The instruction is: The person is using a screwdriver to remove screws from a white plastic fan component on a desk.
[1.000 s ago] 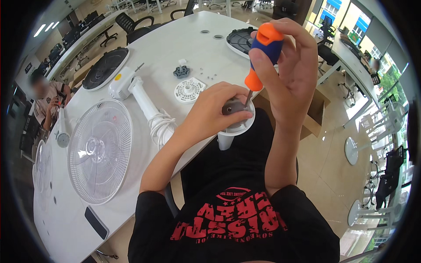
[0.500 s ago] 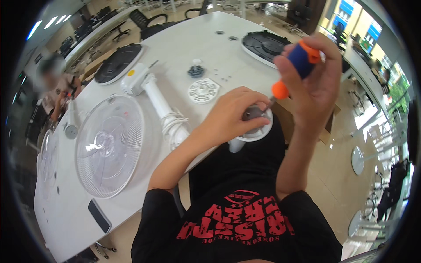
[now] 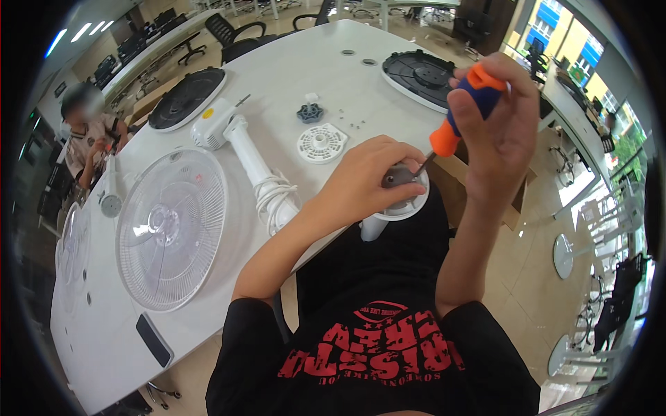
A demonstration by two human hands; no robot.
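Observation:
A white round fan part (image 3: 415, 209) with a tube-like end (image 3: 373, 229) sits over my lap, at the table's edge. My left hand (image 3: 361, 177) grips its top, thumb and fingers around a grey metal plate (image 3: 397, 179) set inside the rim. My right hand (image 3: 510, 132) is closed around the handle of an orange and blue screwdriver (image 3: 445, 140). Its shaft slants down to the plate beside my left fingertips; the tip and any screw under it are too small to make out.
On the white table (image 3: 277, 90) lie a fan motor with stand (image 3: 244, 149), a clear fan grille (image 3: 170, 236), a white vented disc (image 3: 322, 143), a dark knob (image 3: 309, 113), several small screws (image 3: 354, 123), two black round bases (image 3: 420, 73) and a phone (image 3: 154, 340). Another person (image 3: 90, 132) sits far left.
The screwdriver handle has turned and tilted slightly in my right hand, showing more of its orange lower part. My left hand keeps its hold on the fan part.

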